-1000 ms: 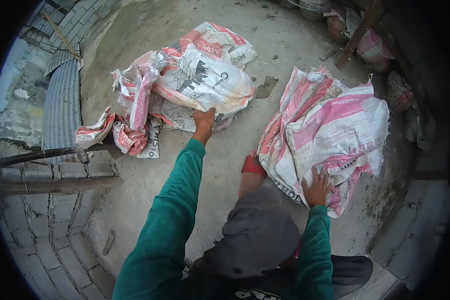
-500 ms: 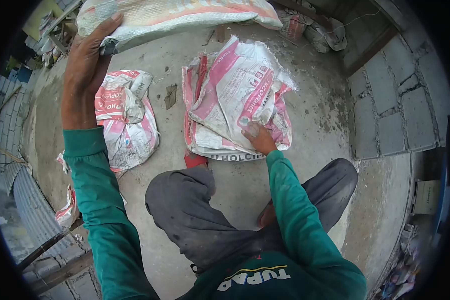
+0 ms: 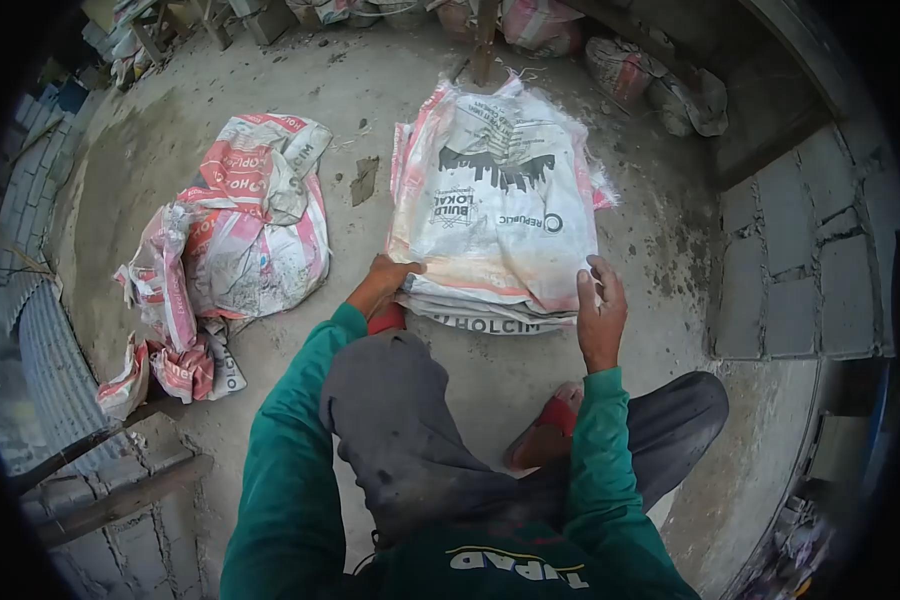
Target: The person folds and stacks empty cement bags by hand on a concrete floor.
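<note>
A white cement sack [image 3: 510, 225] printed with a dark skyline lies flat on a stack of sacks [image 3: 500, 322], whose near edge reads HOLCIM. My left hand [image 3: 382, 282] pinches its near left corner, thumb on top. Beside the near right corner is my right hand [image 3: 600, 315], its fingers raised and apart with nothing between them. To the left, crumpled red-and-white sacks [image 3: 255, 260] lie in a loose heap on the concrete floor.
A wall of grey blocks [image 3: 785, 260] rises on the right. Filled sacks [image 3: 540, 25] stand along the far side near a wooden post [image 3: 486, 40]. At left lies a corrugated metal sheet [image 3: 60, 370]. My bent legs are close to the stack.
The white sack in my left hand came down from high at upper left onto the stack. My right hand moved off the pink-and-white sack, now covered, to the right corner.
</note>
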Available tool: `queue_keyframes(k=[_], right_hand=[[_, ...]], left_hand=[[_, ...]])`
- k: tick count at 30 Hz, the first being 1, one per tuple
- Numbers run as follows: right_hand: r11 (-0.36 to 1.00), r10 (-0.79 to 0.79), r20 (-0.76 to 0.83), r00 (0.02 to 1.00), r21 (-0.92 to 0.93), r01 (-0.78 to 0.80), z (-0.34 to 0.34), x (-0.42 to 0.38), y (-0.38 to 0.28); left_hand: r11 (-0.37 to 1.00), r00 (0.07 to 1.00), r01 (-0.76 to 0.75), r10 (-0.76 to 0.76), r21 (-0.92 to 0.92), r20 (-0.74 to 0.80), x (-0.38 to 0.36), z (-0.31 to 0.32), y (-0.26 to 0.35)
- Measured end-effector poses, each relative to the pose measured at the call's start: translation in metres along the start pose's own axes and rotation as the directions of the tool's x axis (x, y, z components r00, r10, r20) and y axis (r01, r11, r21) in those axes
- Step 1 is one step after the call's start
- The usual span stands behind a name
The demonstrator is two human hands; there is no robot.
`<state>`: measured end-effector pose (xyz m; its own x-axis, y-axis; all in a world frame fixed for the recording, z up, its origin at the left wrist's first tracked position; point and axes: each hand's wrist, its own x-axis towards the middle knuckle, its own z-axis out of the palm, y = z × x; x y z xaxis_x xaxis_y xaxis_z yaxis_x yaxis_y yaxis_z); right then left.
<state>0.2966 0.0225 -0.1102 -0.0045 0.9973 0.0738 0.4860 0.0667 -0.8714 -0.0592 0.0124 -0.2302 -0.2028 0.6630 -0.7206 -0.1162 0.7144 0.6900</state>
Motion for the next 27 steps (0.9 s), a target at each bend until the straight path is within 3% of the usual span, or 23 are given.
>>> queue_keyframes(k=[1,3,4,5,6,8,9,11,12,13,14,15,16,17,18,19,21,24,25,27], right_hand=[[1.0,-0.015,0.058,0.998,0.028,0.013,0.029,0.007,-0.004],[0.884,-0.238,0.279,0.93,-0.335,0.326,0.087,0.016,-0.009],[0.883,-0.256,0.319,0.912,-0.307,0.355,0.112,0.019,-0.005],[0.793,-0.119,0.44,0.89,-0.498,0.352,0.135,0.021,0.008],[0.651,0.037,0.512,0.858,-0.664,0.368,0.157,0.024,0.027],[0.722,0.107,0.549,0.829,-0.616,0.315,0.178,0.015,0.078],[0.735,0.116,0.545,0.83,-0.61,0.298,0.181,0.01,0.09],[0.745,0.134,0.562,0.816,-0.6,0.291,0.187,0.006,0.103],[0.751,0.133,0.552,0.823,-0.598,0.28,0.188,0.005,0.108],[0.759,0.133,0.538,0.832,-0.596,0.263,0.189,0.003,0.109],[0.764,0.141,0.543,0.828,-0.592,0.258,0.192,0.003,0.111],[0.766,0.128,0.543,0.83,-0.586,0.265,0.193,0.004,0.115],[0.765,0.115,0.541,0.833,-0.583,0.273,0.194,0.004,0.118],[0.771,0.112,0.543,0.832,-0.576,0.271,0.196,0.004,0.121],[0.769,0.12,0.544,0.831,-0.58,0.268,0.197,0.004,0.124],[0.766,0.116,0.544,0.831,-0.582,0.274,0.198,0.004,0.126],[0.761,0.112,0.537,0.836,-0.587,0.275,0.198,0.004,0.127],[0.767,0.1,0.533,0.84,-0.579,0.276,0.197,0.005,0.126],[0.766,0.105,0.534,0.839,-0.581,0.274,0.197,0.005,0.125],[0.764,0.102,0.535,0.839,-0.582,0.278,0.196,0.002,0.121]], left_hand=[[0.999,1.0,-0.026,0.025,0.038,0.014,-0.001,-0.004,0.002],[0.986,0.985,-0.165,0.166,0.025,-0.038,0.012,-0.008,-0.015],[0.979,0.984,-0.177,0.179,0.103,-0.018,0.005,-0.012,-0.01],[0.96,0.966,-0.258,0.256,0.111,0.037,0.008,-0.019,-0.017],[0.964,0.969,-0.245,0.246,0.1,0.008,0.015,-0.034,-0.031],[0.961,0.943,-0.229,0.258,0.156,-0.209,0.037,-0.062,-0.051],[0.982,0.941,-0.189,0.187,0.019,-0.283,-0.008,-0.08,-0.025],[0.965,0.702,-0.146,0.256,0.218,-0.665,0.037,-0.15,-0.089],[0.992,0.557,-0.08,0.128,0.1,-0.82,0.057,-0.19,-0.127],[0.994,0.522,-0.051,-0.052,-0.093,-0.851,0.081,-0.245,-0.179],[0.995,0.519,-0.04,-0.053,-0.086,-0.853,0.094,-0.291,-0.254],[0.978,0.382,0.077,-0.21,-0.196,-0.9,0.125,-0.339,-0.297],[0.977,0.381,0.088,-0.212,-0.193,-0.9,0.089,-0.335,-0.286],[0.914,0.351,-0.04,-0.365,-0.403,-0.862,0.064,-0.335,-0.256],[0.791,0.343,-0.173,-0.51,-0.587,-0.789,0.055,-0.325,-0.206],[0.791,0.343,-0.168,-0.513,-0.589,-0.787,0.045,-0.324,-0.194],[0.676,0.647,-0.308,-0.368,-0.67,-0.668,0.032,-0.331,-0.179],[0.594,0.744,-0.358,-0.284,-0.72,-0.605,0.07,-0.368,-0.215],[0.593,0.749,-0.36,-0.276,-0.72,-0.602,0.081,-0.372,-0.216],[0.693,0.751,-0.137,-0.394,-0.708,-0.53,0.09,-0.377,-0.214]])
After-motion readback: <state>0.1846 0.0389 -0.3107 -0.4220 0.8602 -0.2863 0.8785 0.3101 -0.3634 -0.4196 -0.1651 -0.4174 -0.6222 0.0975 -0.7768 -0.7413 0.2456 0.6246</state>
